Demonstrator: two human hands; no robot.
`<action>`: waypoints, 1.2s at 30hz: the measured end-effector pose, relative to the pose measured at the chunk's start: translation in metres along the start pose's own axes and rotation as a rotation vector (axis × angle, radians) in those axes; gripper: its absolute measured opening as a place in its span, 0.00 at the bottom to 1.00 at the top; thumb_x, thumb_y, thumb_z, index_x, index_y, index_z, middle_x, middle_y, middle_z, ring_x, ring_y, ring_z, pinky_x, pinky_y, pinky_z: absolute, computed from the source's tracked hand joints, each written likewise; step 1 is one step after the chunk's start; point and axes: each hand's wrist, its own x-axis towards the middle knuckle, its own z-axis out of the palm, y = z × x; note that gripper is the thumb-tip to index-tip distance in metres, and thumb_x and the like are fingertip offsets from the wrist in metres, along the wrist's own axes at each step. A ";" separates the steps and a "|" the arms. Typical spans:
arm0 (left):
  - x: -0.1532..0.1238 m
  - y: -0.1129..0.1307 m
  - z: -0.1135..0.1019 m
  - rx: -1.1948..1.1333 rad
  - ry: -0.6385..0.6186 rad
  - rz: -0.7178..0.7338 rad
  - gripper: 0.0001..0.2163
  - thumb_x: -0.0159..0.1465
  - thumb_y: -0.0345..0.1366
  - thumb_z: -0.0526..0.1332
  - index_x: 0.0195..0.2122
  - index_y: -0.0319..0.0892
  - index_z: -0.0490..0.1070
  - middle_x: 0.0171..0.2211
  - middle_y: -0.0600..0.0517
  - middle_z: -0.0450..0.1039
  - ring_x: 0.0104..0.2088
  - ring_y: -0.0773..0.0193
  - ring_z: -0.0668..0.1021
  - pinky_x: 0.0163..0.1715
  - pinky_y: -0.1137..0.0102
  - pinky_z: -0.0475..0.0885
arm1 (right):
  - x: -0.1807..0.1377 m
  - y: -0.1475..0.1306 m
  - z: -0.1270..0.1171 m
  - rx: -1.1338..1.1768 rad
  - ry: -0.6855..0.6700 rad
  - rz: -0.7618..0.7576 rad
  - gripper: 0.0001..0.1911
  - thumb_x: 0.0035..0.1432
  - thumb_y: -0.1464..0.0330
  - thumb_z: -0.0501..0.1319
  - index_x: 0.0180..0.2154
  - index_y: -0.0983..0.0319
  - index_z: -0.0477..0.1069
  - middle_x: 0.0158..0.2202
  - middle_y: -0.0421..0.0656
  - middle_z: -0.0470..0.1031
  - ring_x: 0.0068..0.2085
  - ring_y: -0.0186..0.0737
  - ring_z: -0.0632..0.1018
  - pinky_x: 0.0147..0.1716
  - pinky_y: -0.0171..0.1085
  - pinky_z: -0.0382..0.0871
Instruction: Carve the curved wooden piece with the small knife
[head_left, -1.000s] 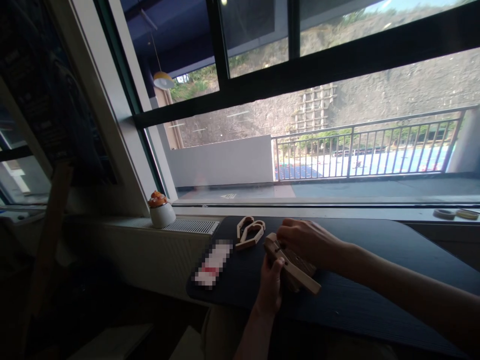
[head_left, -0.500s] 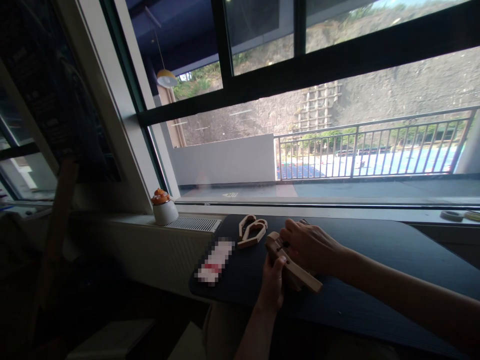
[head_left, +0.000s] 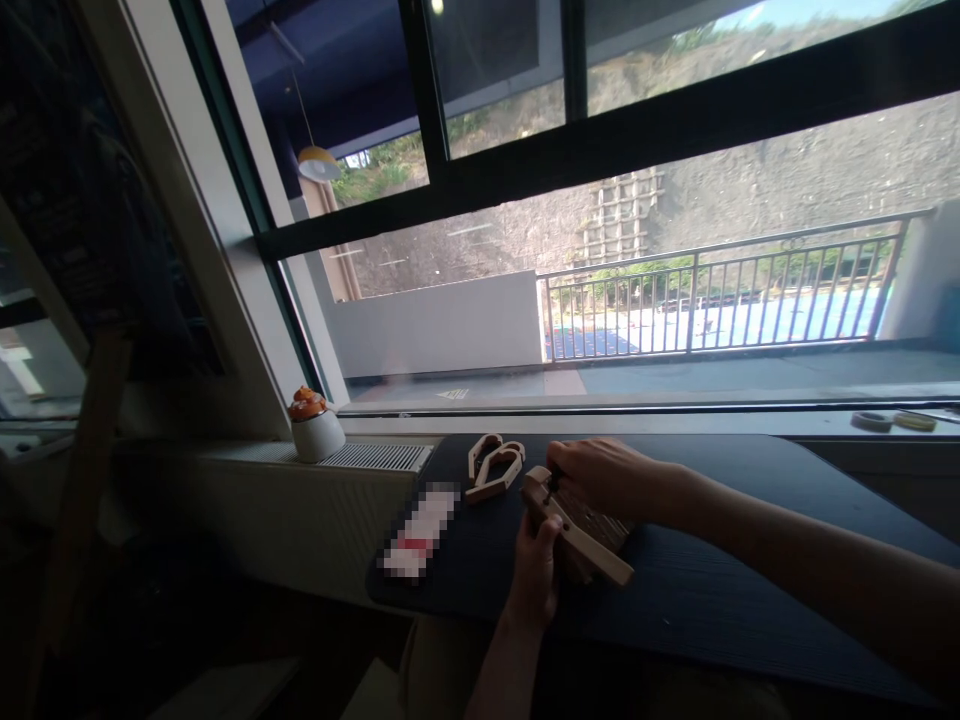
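A pale wooden model (head_left: 581, 530), built of flat plywood parts, rests on the dark table (head_left: 735, 600) in front of me. My left hand (head_left: 536, 575) grips its near left side from below, thumb up against the wood. My right hand (head_left: 600, 475) lies curled over its top, fingertips pinched at a small dark piece near the model's front end; what they pinch is too small to name. Two loose curved wooden frame pieces (head_left: 493, 468) lie on the table just beyond the model, to the left.
A small blurred white and red pack (head_left: 420, 530) lies at the table's left end. A white pot with an orange lid (head_left: 315, 425) stands on the window sill beside a vent grille. Tape rolls (head_left: 892, 421) sit far right on the sill. A large window fills the background.
Both hands stay on the wooden model. The right hand's fingers have shifted slightly toward the model's front end. The view has swung a little.
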 end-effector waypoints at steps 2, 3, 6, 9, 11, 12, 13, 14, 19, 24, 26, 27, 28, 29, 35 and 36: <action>-0.001 0.000 0.000 0.001 -0.008 -0.008 0.27 0.53 0.36 0.67 0.54 0.41 0.65 0.40 0.47 0.77 0.42 0.55 0.77 0.41 0.69 0.70 | 0.001 0.000 0.002 -0.039 0.024 0.048 0.08 0.61 0.66 0.52 0.39 0.64 0.66 0.31 0.47 0.75 0.32 0.42 0.77 0.26 0.33 0.60; -0.001 0.001 0.001 0.000 -0.016 -0.011 0.27 0.53 0.36 0.66 0.55 0.41 0.64 0.39 0.48 0.77 0.42 0.56 0.77 0.41 0.69 0.70 | 0.001 0.000 0.004 -0.053 0.034 0.084 0.10 0.62 0.64 0.51 0.38 0.64 0.66 0.31 0.48 0.75 0.32 0.43 0.77 0.26 0.34 0.61; -0.002 0.002 0.002 -0.003 -0.026 -0.017 0.27 0.53 0.36 0.66 0.54 0.41 0.64 0.39 0.48 0.77 0.43 0.56 0.77 0.41 0.69 0.70 | 0.001 -0.001 0.007 -0.083 0.061 0.186 0.17 0.65 0.60 0.47 0.35 0.65 0.67 0.28 0.50 0.75 0.31 0.44 0.77 0.25 0.35 0.61; -0.002 0.002 0.002 0.000 -0.036 -0.002 0.26 0.52 0.36 0.67 0.53 0.40 0.66 0.40 0.47 0.77 0.43 0.56 0.77 0.41 0.69 0.70 | 0.000 -0.003 0.005 -0.084 0.079 0.208 0.14 0.64 0.62 0.49 0.36 0.64 0.66 0.28 0.47 0.75 0.29 0.42 0.77 0.24 0.34 0.60; -0.002 0.002 0.002 0.000 -0.048 0.013 0.26 0.52 0.36 0.67 0.53 0.40 0.66 0.40 0.47 0.76 0.43 0.56 0.77 0.42 0.69 0.70 | -0.002 -0.005 0.003 -0.075 0.093 0.172 0.11 0.64 0.64 0.49 0.39 0.63 0.66 0.29 0.44 0.75 0.29 0.39 0.77 0.24 0.33 0.58; -0.001 0.002 0.002 0.001 -0.045 0.016 0.26 0.52 0.36 0.67 0.53 0.40 0.66 0.39 0.47 0.77 0.43 0.56 0.77 0.41 0.69 0.70 | -0.004 -0.006 0.003 -0.073 0.096 0.144 0.10 0.64 0.65 0.49 0.39 0.62 0.66 0.29 0.43 0.75 0.29 0.38 0.77 0.24 0.32 0.58; -0.001 0.002 0.002 0.004 -0.040 0.017 0.26 0.53 0.35 0.67 0.53 0.40 0.66 0.38 0.47 0.77 0.43 0.56 0.77 0.41 0.69 0.70 | -0.005 -0.007 0.002 -0.072 0.092 0.112 0.09 0.64 0.66 0.49 0.38 0.61 0.66 0.30 0.43 0.75 0.29 0.38 0.76 0.24 0.32 0.57; -0.002 0.002 0.002 0.007 -0.035 0.017 0.25 0.53 0.35 0.66 0.52 0.39 0.66 0.38 0.48 0.77 0.42 0.56 0.77 0.41 0.69 0.70 | -0.007 -0.008 0.003 -0.073 0.082 0.081 0.09 0.64 0.67 0.49 0.37 0.61 0.66 0.31 0.43 0.75 0.29 0.37 0.76 0.24 0.32 0.57; -0.002 0.003 0.002 -0.004 -0.030 0.003 0.24 0.54 0.34 0.65 0.52 0.40 0.65 0.36 0.49 0.76 0.40 0.58 0.77 0.39 0.70 0.70 | -0.011 -0.009 0.011 -0.080 0.009 0.030 0.05 0.60 0.71 0.53 0.36 0.63 0.66 0.32 0.46 0.74 0.32 0.42 0.77 0.25 0.33 0.59; -0.003 0.006 0.004 -0.004 -0.009 -0.016 0.21 0.52 0.34 0.65 0.48 0.39 0.68 0.35 0.50 0.76 0.38 0.59 0.77 0.36 0.71 0.69 | -0.004 -0.012 0.019 -0.112 0.022 0.127 0.09 0.64 0.67 0.49 0.36 0.64 0.64 0.28 0.47 0.74 0.31 0.45 0.77 0.24 0.35 0.60; -0.004 0.008 0.006 -0.010 0.007 -0.028 0.20 0.51 0.35 0.66 0.46 0.39 0.69 0.34 0.50 0.76 0.37 0.59 0.77 0.35 0.71 0.69 | -0.003 -0.014 0.018 -0.131 0.036 0.144 0.09 0.64 0.67 0.49 0.36 0.64 0.63 0.27 0.47 0.73 0.30 0.45 0.77 0.23 0.34 0.59; -0.005 0.009 0.007 -0.011 0.014 -0.033 0.20 0.51 0.35 0.66 0.45 0.39 0.69 0.34 0.50 0.76 0.36 0.59 0.77 0.35 0.71 0.69 | -0.003 -0.014 0.016 -0.137 0.031 0.143 0.07 0.63 0.67 0.50 0.36 0.64 0.63 0.27 0.46 0.73 0.29 0.44 0.77 0.22 0.34 0.58; -0.005 0.009 0.008 -0.008 0.020 -0.032 0.20 0.50 0.35 0.66 0.44 0.39 0.69 0.33 0.50 0.76 0.36 0.59 0.77 0.35 0.71 0.69 | -0.004 -0.014 0.013 -0.138 0.023 0.132 0.05 0.62 0.68 0.51 0.36 0.63 0.62 0.27 0.45 0.73 0.29 0.43 0.77 0.22 0.33 0.57; -0.006 0.009 0.008 0.000 0.021 -0.026 0.19 0.50 0.35 0.66 0.44 0.38 0.70 0.33 0.50 0.76 0.35 0.59 0.77 0.35 0.71 0.69 | -0.006 -0.013 0.010 -0.132 0.016 0.109 0.04 0.61 0.69 0.52 0.36 0.63 0.62 0.28 0.44 0.73 0.29 0.41 0.76 0.22 0.33 0.56; 0.000 0.007 0.008 0.112 -0.079 -0.084 0.14 0.50 0.35 0.64 0.39 0.39 0.72 0.28 0.52 0.74 0.28 0.64 0.74 0.29 0.73 0.67 | -0.016 -0.008 -0.005 -0.168 -0.027 0.026 0.03 0.62 0.70 0.52 0.36 0.62 0.62 0.29 0.42 0.74 0.28 0.39 0.76 0.21 0.33 0.51; 0.003 0.007 0.008 0.133 -0.099 -0.121 0.13 0.50 0.35 0.63 0.38 0.38 0.72 0.27 0.52 0.74 0.27 0.65 0.74 0.28 0.73 0.66 | -0.015 -0.007 -0.005 -0.200 -0.042 0.044 0.04 0.62 0.69 0.52 0.36 0.62 0.63 0.28 0.42 0.74 0.28 0.40 0.76 0.20 0.33 0.50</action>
